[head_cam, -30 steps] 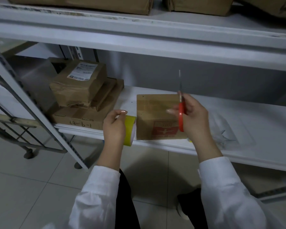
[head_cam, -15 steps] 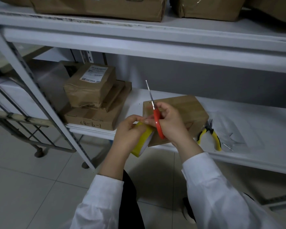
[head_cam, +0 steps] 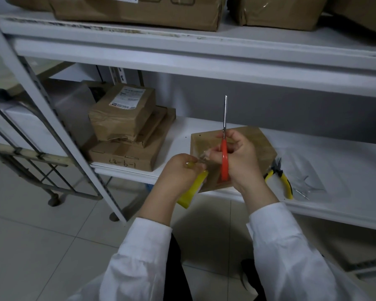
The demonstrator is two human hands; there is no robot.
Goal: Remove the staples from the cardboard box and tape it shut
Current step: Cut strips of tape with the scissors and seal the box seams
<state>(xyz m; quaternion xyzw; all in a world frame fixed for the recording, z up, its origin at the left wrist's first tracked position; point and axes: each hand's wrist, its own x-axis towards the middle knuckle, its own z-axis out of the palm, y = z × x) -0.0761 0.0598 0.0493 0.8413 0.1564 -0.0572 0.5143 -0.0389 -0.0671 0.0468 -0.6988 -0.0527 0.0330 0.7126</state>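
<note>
Left hand [head_cam: 178,173] curled, right hand [head_cam: 242,158] curled, close together

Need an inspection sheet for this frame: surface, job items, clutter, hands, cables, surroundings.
Surface: white shelf, lower tier of a rack.
Job's things: cardboard box at the shelf's front edge; yellow tape roll; red-handled scissors, blades up; pliers right of the box.
Clutter: stacked parcels left; clear plastic bag right.
Grippers: left hand grips the tape roll; right hand holds the scissors.
Cables: nothing seen.
Surroundings: boxes on the upper shelf; metal cart; tiled floor.
</note>
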